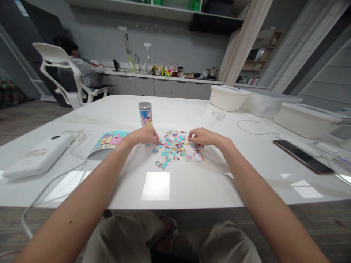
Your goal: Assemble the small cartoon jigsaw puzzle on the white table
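Note:
Small jigsaw puzzle pieces point(175, 144), mostly light blue with pink, yellow and red bits, lie in a loose heap on the white table. My left hand point(148, 135) is at the heap's left edge, its fingers drawn together; whatever they hold is hidden. On the right side my right hand point(201, 137) is bent down, with thumb and forefinger pinched at a small puzzle piece. Just below that hand lies a short joined strip of pieces point(198, 155). Behind my left hand stands a cartoon-printed tin point(145, 114) with a silver lid. A curled cartoon picture sheet point(108, 142) lies by my left forearm.
A white power bank point(38, 155) with cables lies at left. To the right are a dark phone point(303, 156), a cable and lidded plastic boxes point(229, 98). Across the room a person point(86, 69) sits in a white chair point(55, 54) near a kitchen counter point(170, 78).

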`<state>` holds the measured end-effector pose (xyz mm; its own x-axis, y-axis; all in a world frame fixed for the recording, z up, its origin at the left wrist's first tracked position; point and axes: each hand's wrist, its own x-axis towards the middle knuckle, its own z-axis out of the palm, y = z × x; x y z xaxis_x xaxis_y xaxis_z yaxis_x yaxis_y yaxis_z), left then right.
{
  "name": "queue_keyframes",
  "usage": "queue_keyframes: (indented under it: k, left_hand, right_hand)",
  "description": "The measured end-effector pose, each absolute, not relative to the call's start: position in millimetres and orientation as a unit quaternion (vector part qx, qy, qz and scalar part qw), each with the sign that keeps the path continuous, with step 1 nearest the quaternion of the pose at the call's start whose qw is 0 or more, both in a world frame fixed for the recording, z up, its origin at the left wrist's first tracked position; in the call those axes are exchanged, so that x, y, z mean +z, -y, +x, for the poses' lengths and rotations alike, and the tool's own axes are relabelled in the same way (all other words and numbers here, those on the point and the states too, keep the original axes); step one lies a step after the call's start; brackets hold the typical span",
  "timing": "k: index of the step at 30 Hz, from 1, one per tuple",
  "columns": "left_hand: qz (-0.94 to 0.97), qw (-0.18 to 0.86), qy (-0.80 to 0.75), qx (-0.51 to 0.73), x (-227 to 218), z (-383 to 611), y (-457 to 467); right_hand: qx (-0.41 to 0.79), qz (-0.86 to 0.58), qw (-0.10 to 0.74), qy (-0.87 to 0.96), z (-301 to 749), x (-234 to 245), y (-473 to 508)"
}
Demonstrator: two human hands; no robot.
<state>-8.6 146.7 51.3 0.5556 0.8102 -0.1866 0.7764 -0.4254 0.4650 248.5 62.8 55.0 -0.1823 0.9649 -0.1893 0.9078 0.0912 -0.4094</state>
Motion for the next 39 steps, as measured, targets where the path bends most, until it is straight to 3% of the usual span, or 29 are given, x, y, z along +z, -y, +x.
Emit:
queue_keyframes:
  k: [6, 10, 14, 21, 39]
  left_hand:
    - [0.828, 0.295, -0.475, 0.053, 52, -4, -142]
    - [0.813, 0.348, -0.457, 0.09, 55, 3, -133]
    - [0.81, 0.389, -0.429, 0.088, 56, 9, -123]
    - [0.822, 0.397, -0.393, 0.114, 59, 13, -115]
    - [0.818, 0.432, -0.363, 0.112, 66, 12, -110]
  right_hand:
    - [0.218, -0.633, 0.068, 0.74, 246, 59, -61]
    - [0.219, -0.603, 0.145, 0.754, 238, 61, -60]
    - [0.301, -0.532, 0.244, 0.753, 225, 57, -63]
    - [0.423, -0.446, 0.3, 0.729, 212, 47, -64]
    - [0.459, -0.439, 0.34, 0.693, 215, 52, -60]
